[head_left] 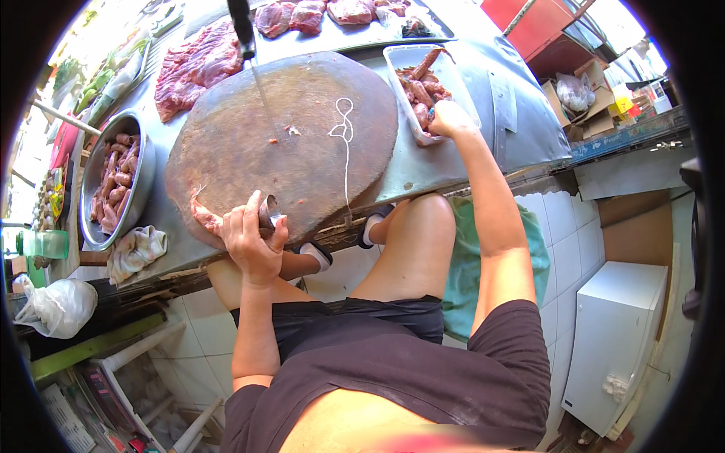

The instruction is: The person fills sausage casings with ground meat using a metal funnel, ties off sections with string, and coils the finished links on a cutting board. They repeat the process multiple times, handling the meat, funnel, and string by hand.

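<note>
Left hand (253,234) clamps thumb and fingers on a metal ring (268,213) over the round wooden board (302,166), beside a strip of meat (202,215); the right hand (451,119) reaches into a white tub (468,83) of meat pieces (418,92) (whether its fingers are closed cannot be told). Good form likely means small pickings and a steady ring, mouth unblocked.

Bright daylight burns out the background beyond the counter's (529,113) far left corner; its right side shines softly. Fisheye distortion curves its edges, black rims the view, and a pink patch (423,441) blurs lowest.
</note>
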A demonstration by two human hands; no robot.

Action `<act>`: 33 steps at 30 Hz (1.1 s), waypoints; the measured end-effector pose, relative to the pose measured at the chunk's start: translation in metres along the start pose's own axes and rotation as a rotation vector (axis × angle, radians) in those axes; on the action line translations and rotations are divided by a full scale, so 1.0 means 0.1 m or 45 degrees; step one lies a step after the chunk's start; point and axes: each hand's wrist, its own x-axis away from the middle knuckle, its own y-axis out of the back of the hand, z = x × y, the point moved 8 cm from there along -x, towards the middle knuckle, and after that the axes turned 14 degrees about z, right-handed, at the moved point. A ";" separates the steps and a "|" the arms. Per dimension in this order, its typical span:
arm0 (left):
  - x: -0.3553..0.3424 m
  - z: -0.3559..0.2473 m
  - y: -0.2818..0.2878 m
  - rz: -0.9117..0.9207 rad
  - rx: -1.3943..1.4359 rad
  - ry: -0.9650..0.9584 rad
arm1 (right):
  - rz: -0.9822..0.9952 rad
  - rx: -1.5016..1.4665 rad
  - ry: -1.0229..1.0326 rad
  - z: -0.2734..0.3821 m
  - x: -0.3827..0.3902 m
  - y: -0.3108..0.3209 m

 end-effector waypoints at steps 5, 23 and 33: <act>0.01 0.02 0.00 0.009 0.008 0.019 | 0.103 0.033 0.063 0.07 0.12 0.00; 0.01 0.02 0.00 0.000 0.047 0.014 | 0.198 0.070 0.058 -0.01 0.18 -0.11; 0.00 0.17 0.18 -0.124 0.377 0.060 | -0.118 -0.515 -0.005 -0.41 0.09 0.11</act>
